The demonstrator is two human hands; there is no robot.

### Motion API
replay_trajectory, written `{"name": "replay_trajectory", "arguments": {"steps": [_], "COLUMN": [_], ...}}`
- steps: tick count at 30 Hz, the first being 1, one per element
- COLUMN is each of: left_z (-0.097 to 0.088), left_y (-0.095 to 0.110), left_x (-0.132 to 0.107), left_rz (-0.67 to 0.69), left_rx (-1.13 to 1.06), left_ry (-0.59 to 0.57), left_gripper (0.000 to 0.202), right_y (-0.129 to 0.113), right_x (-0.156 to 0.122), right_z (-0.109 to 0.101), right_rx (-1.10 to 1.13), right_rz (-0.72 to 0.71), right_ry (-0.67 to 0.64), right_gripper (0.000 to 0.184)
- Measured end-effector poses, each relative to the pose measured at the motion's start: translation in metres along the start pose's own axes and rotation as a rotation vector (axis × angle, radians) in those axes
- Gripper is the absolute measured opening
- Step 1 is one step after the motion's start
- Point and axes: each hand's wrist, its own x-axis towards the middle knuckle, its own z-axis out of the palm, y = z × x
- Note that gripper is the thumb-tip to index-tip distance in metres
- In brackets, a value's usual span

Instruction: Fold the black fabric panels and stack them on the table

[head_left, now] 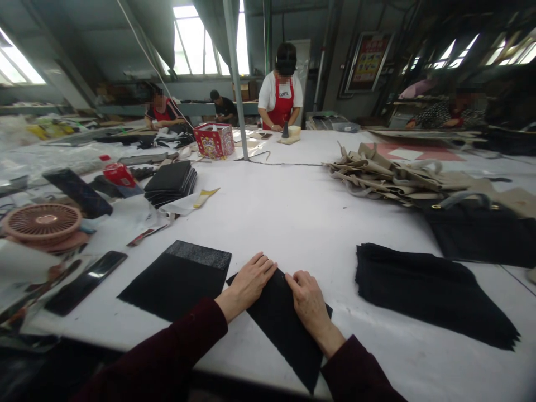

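A black fabric piece point(280, 329) lies slantwise on the white table point(293, 212) in front of me. My left hand point(250, 282) rests on its upper left edge, fingers stretched flat and together. My right hand point(307, 298) presses on its top corner with fingers bent down onto the cloth. A second black piece with a grey band point(176, 279) lies flat just left of my left hand. A stack of black fabric point(427, 290) sits to the right, apart from both hands.
A pink fan point(44, 223) and dark phones point(86, 282) lie at left. Black stacked pieces point(171, 181), a red tin point(213, 139), beige bag parts point(389, 176) and a black bag point(481, 234) sit farther off. A person in a red apron point(281, 92) stands at the far end.
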Motion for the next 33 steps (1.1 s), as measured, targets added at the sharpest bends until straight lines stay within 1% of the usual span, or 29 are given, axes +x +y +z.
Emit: {"name": "replay_trajectory", "arguments": {"steps": [5,11,16,20,24,28,33], "left_z": [0.005,0.0,-0.005,-0.004,-0.001,-0.003,-0.006], "left_y": [0.005,0.009,0.015,0.018,0.02,0.025,0.031], "left_x": [-0.002,0.001,0.001,0.002,0.004,0.005,0.008], "left_rz": [0.015,0.072,0.096,0.122,0.185,0.168,0.201], "left_rx": [0.011,-0.003,0.018,0.006,-0.035,-0.025,-0.03], "left_ry": [0.014,0.005,-0.017,-0.008,-0.04,-0.058,-0.057], "left_gripper": [0.063,0.054,0.057,0.054,0.051,0.057,0.052], "right_y": [0.003,0.005,0.008,0.012,0.017,0.021,0.025], "right_x": [-0.007,-0.016,-0.024,-0.031,-0.037,-0.043,-0.048], "right_z": [-0.005,-0.011,-0.017,-0.021,-0.024,-0.026,-0.031], "right_rx": [-0.004,0.008,-0.008,-0.002,0.015,0.048,0.079], "right_rz": [-0.005,-0.002,0.0,0.006,0.001,-0.006,0.001], "right_ry": [-0.026,-0.033,-0.04,-0.058,-0.056,-0.05,-0.037], "right_gripper": [0.029,0.03,0.03,0.03,0.029,0.031,0.031]}}
